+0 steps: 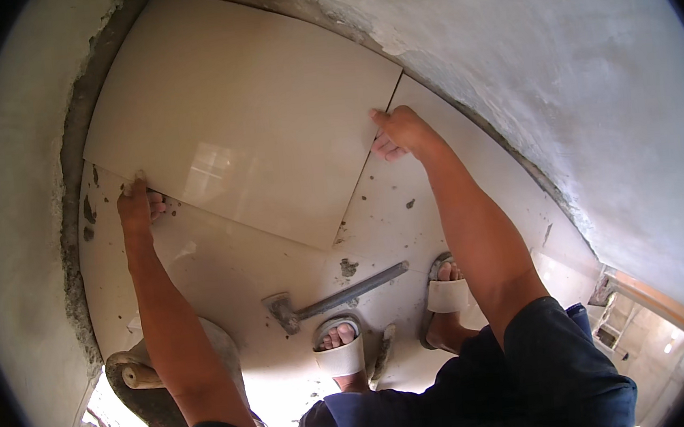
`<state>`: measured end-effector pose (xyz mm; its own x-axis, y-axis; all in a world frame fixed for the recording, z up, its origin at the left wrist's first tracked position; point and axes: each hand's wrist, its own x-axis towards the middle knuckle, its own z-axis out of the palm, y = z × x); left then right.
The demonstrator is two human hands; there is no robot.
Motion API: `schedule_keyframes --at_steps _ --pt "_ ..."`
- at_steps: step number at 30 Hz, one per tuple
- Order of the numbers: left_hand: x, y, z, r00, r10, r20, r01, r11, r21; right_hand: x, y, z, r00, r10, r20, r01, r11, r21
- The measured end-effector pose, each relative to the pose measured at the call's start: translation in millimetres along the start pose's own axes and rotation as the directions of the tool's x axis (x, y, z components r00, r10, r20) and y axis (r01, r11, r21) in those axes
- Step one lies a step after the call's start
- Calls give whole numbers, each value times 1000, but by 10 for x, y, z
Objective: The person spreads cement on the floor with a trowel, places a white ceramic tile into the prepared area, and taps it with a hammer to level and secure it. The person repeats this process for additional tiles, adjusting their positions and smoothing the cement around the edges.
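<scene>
A large cream floor tile (260,115) lies in the far corner, its surface glossy with a window reflection. At its near left edge my left hand (140,207) is closed, thumb on the top face and fingers curled at the rim. My right hand (402,133) grips the right edge the same way, fingers bent over the neighbouring tile (406,200). A dark gap shows along that right edge. Nearer to me, a hammer (341,295) with a grey handle rests on the tiled floor, in front of my feet.
Rough-edged plaster walls close in on the left (17,217) and the right (557,73). A bucket (223,346) with a wooden handle (141,376) stands by my left forearm. Mortar crumbs (348,267) dot the floor. My sandalled feet (339,344) are close by.
</scene>
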<state>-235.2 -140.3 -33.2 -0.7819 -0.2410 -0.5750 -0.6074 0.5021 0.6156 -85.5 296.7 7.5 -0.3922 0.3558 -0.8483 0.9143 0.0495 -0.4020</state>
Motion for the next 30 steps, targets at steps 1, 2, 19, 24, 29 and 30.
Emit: schedule_keyframes --at_steps 1,2,19,24,29,30 --pt "-5 -16 4 1000 -9 -10 8 1000 -14 0 18 -7 1000 9 -8 -9 1000 0" --pt "3 -20 9 999 -41 -32 40 999 -21 18 7 -19 999 41 26 -42 999 7" --pt "397 -213 92 835 455 309 -499 390 774 53 38 45 997 -11 -78 9 999 -31" --pt "291 -23 114 990 -4 141 -10 995 100 92 18 49 994 33 -109 -38 998 -41" --pt "72 188 -13 992 56 110 -99 897 431 137 61 9 991 29 -130 -39 997 -74" --pt "80 224 -37 960 -158 230 84 950 301 148 75 8 992 28 -121 -36 998 -60"
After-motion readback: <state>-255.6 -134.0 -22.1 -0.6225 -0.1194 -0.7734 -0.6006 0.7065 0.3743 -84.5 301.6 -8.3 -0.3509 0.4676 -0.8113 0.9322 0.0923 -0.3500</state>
